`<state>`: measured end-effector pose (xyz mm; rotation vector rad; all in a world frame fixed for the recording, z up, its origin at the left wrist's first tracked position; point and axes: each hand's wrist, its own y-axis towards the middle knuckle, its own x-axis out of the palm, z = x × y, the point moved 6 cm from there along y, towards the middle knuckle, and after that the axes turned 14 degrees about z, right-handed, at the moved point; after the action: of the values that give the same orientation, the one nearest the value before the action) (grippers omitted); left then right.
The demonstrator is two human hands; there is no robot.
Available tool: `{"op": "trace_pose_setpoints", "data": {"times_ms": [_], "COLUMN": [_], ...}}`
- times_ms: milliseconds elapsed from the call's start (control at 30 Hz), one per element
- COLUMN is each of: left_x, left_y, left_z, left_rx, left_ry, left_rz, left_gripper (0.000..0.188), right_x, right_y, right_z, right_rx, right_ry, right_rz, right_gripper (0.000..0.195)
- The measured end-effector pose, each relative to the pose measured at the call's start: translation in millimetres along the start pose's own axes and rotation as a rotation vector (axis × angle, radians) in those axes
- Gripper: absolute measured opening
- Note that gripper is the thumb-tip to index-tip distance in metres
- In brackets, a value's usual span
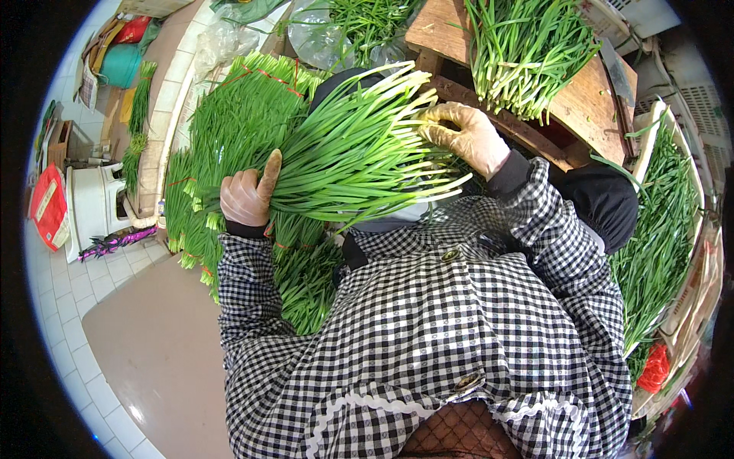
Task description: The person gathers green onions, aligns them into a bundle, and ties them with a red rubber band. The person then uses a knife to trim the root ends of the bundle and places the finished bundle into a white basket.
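Observation:
A fanned bunch of Chinese chives (355,149) lies across in front of me, its pale stem ends to the right. My left hand (249,192), in a thin translucent glove, grips the leafy end with the thumb up. My right hand (464,135), gloved and stained yellowish, has its thumb and fingertips curled together at the pale stem ends; whether a stem is pinched between them is hard to tell. Behind my left hand is a large pile of chives (241,115) in bundles tied with red bands. More loose chives (516,69) lie on a wooden board (590,109) at the upper right.
A container of loose chives (654,241) stands on the right, with red netting (654,369) near its lower end. A blade-like metal piece (616,69) rests at the board's edge. Clear plastic bags (318,34) lie at the top. A white stool (94,201) is at the left.

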<state>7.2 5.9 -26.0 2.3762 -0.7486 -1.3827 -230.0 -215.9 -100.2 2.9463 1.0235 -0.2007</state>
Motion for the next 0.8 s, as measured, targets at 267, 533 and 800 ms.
{"op": "trace_pose_setpoints", "data": {"times_ms": [267,533,800], "left_x": [-5,-14,-17], "left_y": [13,26,38], "left_z": [1,0,-2], "left_rx": [0.020,0.100,0.155], "left_ry": [-0.011,0.018,0.001], "left_rz": [-0.008,0.096,-0.002], "left_gripper": [0.082,0.077,0.074], "right_x": [18,13,9], "right_y": [10,3,-14], "right_z": [0,-9,-26], "right_rx": [0.209,0.284,-0.485], "right_ry": [0.099,0.109,-0.554], "right_rz": [-0.261,-0.431,-0.054], "right_gripper": [0.022,0.022,0.019]}}
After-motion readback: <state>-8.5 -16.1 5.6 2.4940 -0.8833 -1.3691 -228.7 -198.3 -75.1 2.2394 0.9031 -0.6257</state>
